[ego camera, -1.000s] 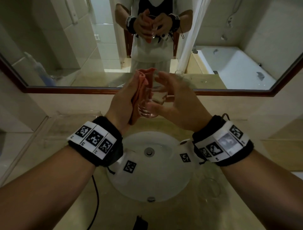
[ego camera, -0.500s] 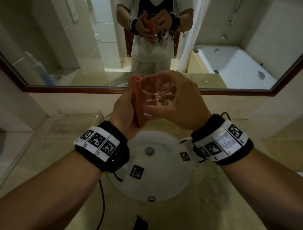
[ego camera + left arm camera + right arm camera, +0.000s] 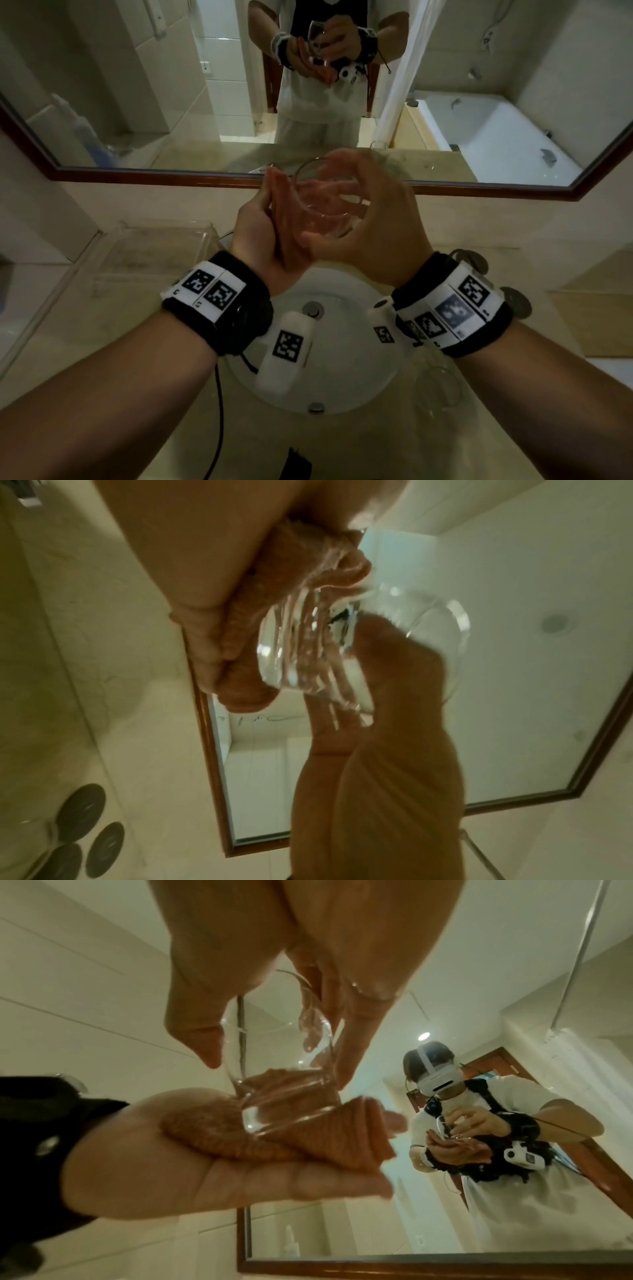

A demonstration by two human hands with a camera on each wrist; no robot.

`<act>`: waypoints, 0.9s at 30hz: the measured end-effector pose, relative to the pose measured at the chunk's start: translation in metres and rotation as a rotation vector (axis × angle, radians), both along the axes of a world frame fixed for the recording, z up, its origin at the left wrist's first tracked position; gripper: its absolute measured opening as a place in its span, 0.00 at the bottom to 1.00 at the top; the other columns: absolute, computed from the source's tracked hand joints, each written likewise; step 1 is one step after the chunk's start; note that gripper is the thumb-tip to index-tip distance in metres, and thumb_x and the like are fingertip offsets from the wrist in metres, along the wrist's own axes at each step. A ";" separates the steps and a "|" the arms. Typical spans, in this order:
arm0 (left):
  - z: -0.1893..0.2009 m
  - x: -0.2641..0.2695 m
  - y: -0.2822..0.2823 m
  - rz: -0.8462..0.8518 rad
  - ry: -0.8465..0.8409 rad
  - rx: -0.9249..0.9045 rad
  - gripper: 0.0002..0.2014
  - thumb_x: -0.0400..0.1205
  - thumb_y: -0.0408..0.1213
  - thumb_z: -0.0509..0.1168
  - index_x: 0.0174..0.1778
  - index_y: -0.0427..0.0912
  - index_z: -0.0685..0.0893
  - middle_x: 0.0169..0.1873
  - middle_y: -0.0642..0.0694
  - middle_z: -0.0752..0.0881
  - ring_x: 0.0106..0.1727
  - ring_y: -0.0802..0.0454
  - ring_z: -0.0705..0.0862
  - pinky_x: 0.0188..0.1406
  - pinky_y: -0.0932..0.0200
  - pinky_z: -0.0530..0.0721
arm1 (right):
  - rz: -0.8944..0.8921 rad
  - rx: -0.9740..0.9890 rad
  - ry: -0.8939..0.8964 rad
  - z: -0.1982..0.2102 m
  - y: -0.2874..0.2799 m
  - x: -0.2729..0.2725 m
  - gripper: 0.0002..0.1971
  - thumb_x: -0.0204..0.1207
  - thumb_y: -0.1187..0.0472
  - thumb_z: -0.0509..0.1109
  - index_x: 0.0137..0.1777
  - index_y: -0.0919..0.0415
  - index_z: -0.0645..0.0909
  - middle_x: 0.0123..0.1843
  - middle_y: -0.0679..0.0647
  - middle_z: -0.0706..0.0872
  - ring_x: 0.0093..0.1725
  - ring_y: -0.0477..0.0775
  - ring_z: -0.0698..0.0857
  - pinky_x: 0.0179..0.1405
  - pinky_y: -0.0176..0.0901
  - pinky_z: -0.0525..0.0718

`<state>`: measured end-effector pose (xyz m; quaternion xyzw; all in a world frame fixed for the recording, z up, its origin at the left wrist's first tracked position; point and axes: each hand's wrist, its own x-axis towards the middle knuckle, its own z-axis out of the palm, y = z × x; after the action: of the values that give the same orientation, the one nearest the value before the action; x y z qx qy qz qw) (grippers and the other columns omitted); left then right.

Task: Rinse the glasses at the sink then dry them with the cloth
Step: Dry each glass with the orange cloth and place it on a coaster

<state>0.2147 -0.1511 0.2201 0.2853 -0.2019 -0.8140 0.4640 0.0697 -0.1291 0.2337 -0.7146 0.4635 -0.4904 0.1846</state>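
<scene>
My right hand (image 3: 363, 212) grips a clear glass (image 3: 322, 205) above the sink (image 3: 346, 380), thumb on the near side and fingers round the far side, with the mouth tilted toward me. The glass's base rests against the folded orange cloth (image 3: 286, 222). That cloth lies on my left hand (image 3: 270, 205), whose palm is turned to the glass and whose fingers are nearly straight. From the right wrist view the cloth (image 3: 219, 1131) sits flat on the left palm (image 3: 240, 1180) under the glass (image 3: 274, 1093). A second glass (image 3: 438, 390) stands on the counter to the right of the sink.
A clear plastic tray (image 3: 154, 246) sits on the counter at the left. Dark round coasters (image 3: 517, 305) lie at the right behind my wrist. A black cable (image 3: 219, 411) hangs by my left forearm. The framed mirror (image 3: 157, 173) runs along the wall just beyond my hands.
The left hand has gone from wrapping the cloth round the glass to lying flat with the cloth on its palm. The right hand has turned the glass so its mouth faces me.
</scene>
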 end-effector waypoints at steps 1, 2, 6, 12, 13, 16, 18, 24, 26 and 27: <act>-0.001 0.000 0.001 0.006 -0.015 -0.003 0.33 0.89 0.60 0.51 0.51 0.37 0.93 0.55 0.36 0.92 0.52 0.39 0.93 0.48 0.45 0.92 | 0.015 -0.001 0.013 -0.002 0.001 0.003 0.42 0.56 0.51 0.89 0.71 0.59 0.77 0.61 0.46 0.88 0.57 0.42 0.90 0.53 0.47 0.92; -0.003 0.000 0.002 0.010 -0.037 -0.004 0.31 0.89 0.58 0.51 0.53 0.38 0.92 0.53 0.37 0.92 0.50 0.40 0.93 0.44 0.48 0.92 | 0.022 -0.007 0.017 -0.003 0.000 0.005 0.42 0.56 0.51 0.89 0.71 0.58 0.77 0.62 0.46 0.88 0.58 0.42 0.90 0.53 0.47 0.91; -0.002 0.004 0.002 0.006 -0.094 -0.038 0.31 0.88 0.62 0.51 0.67 0.40 0.86 0.61 0.37 0.90 0.60 0.39 0.90 0.58 0.42 0.88 | -0.019 -0.045 -0.002 -0.004 -0.005 0.008 0.40 0.57 0.49 0.87 0.69 0.60 0.77 0.60 0.45 0.87 0.56 0.42 0.90 0.50 0.45 0.92; -0.004 0.009 0.000 0.071 -0.197 -0.155 0.28 0.86 0.60 0.58 0.67 0.39 0.86 0.64 0.35 0.87 0.65 0.36 0.80 0.76 0.40 0.71 | -0.171 -0.022 0.058 -0.018 -0.010 0.002 0.47 0.57 0.47 0.87 0.76 0.62 0.74 0.59 0.45 0.86 0.50 0.47 0.88 0.48 0.48 0.90; -0.004 0.011 0.000 0.077 -0.216 -0.167 0.30 0.86 0.60 0.58 0.70 0.39 0.84 0.64 0.34 0.86 0.62 0.36 0.80 0.70 0.42 0.76 | -0.197 -0.016 0.073 -0.020 -0.012 0.002 0.49 0.57 0.46 0.87 0.77 0.63 0.73 0.59 0.47 0.87 0.50 0.48 0.88 0.49 0.49 0.90; 0.001 0.017 -0.002 0.074 -0.222 -0.216 0.34 0.85 0.62 0.57 0.75 0.36 0.78 0.59 0.37 0.84 0.49 0.45 0.83 0.47 0.57 0.79 | -0.246 -0.034 0.208 -0.029 -0.018 0.000 0.45 0.60 0.40 0.84 0.74 0.63 0.75 0.60 0.52 0.86 0.56 0.54 0.85 0.57 0.57 0.86; 0.003 0.019 -0.003 0.053 -0.235 -0.265 0.33 0.85 0.61 0.57 0.74 0.36 0.79 0.58 0.38 0.84 0.50 0.46 0.84 0.49 0.53 0.81 | -0.267 -0.050 0.340 -0.034 -0.022 -0.002 0.42 0.60 0.41 0.80 0.73 0.59 0.77 0.63 0.53 0.86 0.61 0.59 0.84 0.61 0.61 0.83; -0.006 0.010 0.000 0.034 -0.476 -0.371 0.20 0.85 0.51 0.63 0.59 0.38 0.87 0.45 0.38 0.84 0.46 0.39 0.81 0.51 0.41 0.80 | -0.344 -0.159 0.678 -0.036 -0.020 -0.002 0.41 0.57 0.46 0.82 0.73 0.52 0.79 0.67 0.51 0.85 0.58 0.65 0.81 0.52 0.56 0.79; -0.011 0.007 0.003 0.016 -0.617 -0.411 0.15 0.86 0.46 0.63 0.55 0.37 0.88 0.41 0.43 0.88 0.45 0.45 0.84 0.53 0.46 0.80 | -0.349 -0.183 0.756 -0.039 -0.020 0.000 0.41 0.58 0.48 0.83 0.74 0.52 0.79 0.66 0.50 0.85 0.57 0.66 0.81 0.52 0.57 0.78; -0.013 0.006 0.006 -0.009 -0.671 -0.428 0.12 0.88 0.42 0.63 0.52 0.40 0.89 0.39 0.48 0.89 0.44 0.51 0.86 0.53 0.51 0.81 | -0.359 -0.201 0.787 -0.042 -0.020 0.000 0.41 0.58 0.49 0.84 0.75 0.52 0.79 0.65 0.50 0.86 0.56 0.65 0.81 0.51 0.56 0.77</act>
<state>0.2202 -0.1454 0.2071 0.4311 -0.5087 -0.6172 0.4177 0.0695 -0.1494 0.1921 -0.7695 0.5652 -0.2478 -0.1642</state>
